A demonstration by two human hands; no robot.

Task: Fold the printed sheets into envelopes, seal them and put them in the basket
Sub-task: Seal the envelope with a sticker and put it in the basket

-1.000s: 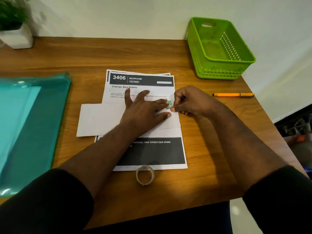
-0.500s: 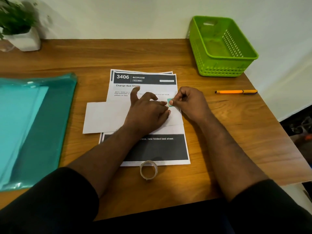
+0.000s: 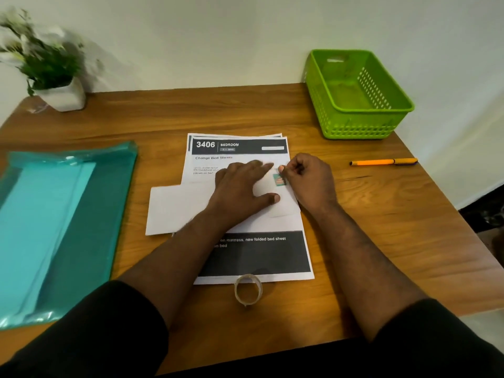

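Left hand [image 3: 245,189] flat, hiding folded sheet [image 3: 180,208]; right hand [image 3: 308,181] pinches a blurred sticker [image 3: 278,180].

black sleeves [image 3: 90,331] pushed up above the elbows, bare forearms; fabric seemingly plain

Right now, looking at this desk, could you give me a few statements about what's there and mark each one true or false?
1. The green basket already holds a sealed envelope. False: nothing lies in it.
2. The left hand lies flat on the folded white envelope. True.
3. The tape roll sits at the near edge of the printed sheets. True.
4. The orange pen is held in the right hand. False: it lies on the table, to the right of that hand.
5. A potted plant stands at the far left corner. True.
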